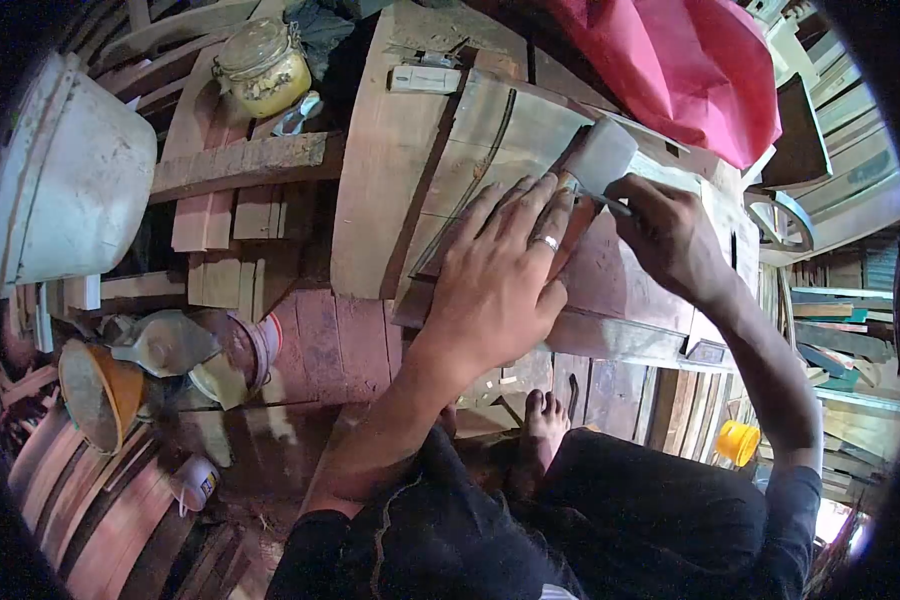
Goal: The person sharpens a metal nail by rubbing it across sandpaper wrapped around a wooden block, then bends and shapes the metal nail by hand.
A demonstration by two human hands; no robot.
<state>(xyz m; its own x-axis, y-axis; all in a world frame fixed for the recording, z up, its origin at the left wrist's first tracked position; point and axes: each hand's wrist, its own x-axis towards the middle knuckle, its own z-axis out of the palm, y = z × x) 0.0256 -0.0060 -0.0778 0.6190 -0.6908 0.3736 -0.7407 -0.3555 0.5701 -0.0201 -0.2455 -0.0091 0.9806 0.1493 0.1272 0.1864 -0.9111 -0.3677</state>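
Observation:
My left hand [500, 275], with a ring on one finger, lies fingers stretched on a wooden panel [475, 125]. A dark slot runs along the panel's left part. My right hand [670, 235] is closed around a thin dark tool [612, 206], which points left toward my left fingertips. Its exact kind is hard to make out. Just above, between the two hands, is a pale grey, flat-looking piece [605, 155]; whether it joins the tool I cannot tell. A reddish-brown strip [573, 235] shows beside my left fingers.
At left are a large white tub [80, 175], a glass jar [262, 65] of yellowish stuff, a wooden beam [240, 165], an orange bowl [98, 395] and a white cup [195, 482]. Pink cloth [690, 70] hangs over the top right. A yellow container [737, 441] stands lower right.

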